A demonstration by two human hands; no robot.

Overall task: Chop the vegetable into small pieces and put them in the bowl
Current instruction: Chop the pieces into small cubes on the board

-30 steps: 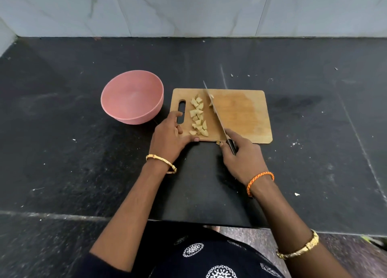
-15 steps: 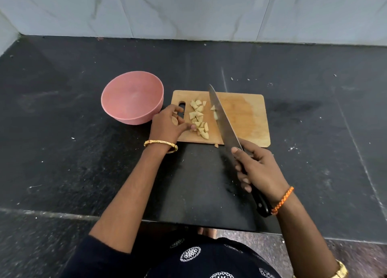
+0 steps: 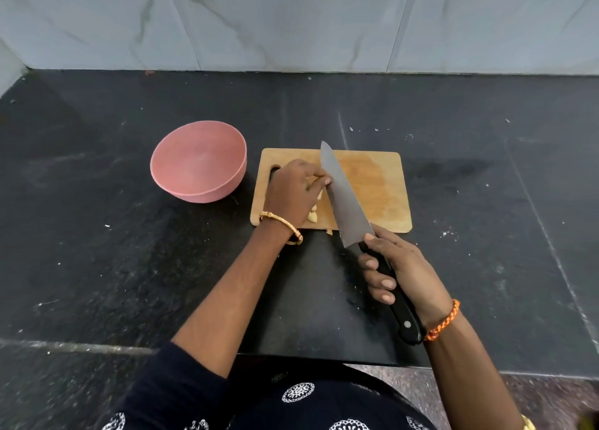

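Observation:
A wooden cutting board (image 3: 372, 186) lies on the black counter, right of an empty pink bowl (image 3: 198, 161). Pale chopped vegetable pieces (image 3: 313, 216) sit on the board's left part, mostly hidden under my left hand (image 3: 293, 193), whose fingers curl over the pile with pieces between them. My right hand (image 3: 398, 272) grips the black handle of a large knife (image 3: 343, 199). Its blade is held flat-side up over the board, just right of my left fingertips. One small piece (image 3: 329, 232) lies off the board's near edge.
The black stone counter (image 3: 97, 235) runs back to a grey tiled wall (image 3: 291, 21). Small crumbs dot the counter to the right of the board. The counter's near edge is close to my body.
My right hand slid back along the handle and lifted and tilted the knife. My left hand moved from the board's near-left corner onto the pile of pieces and closed over them.

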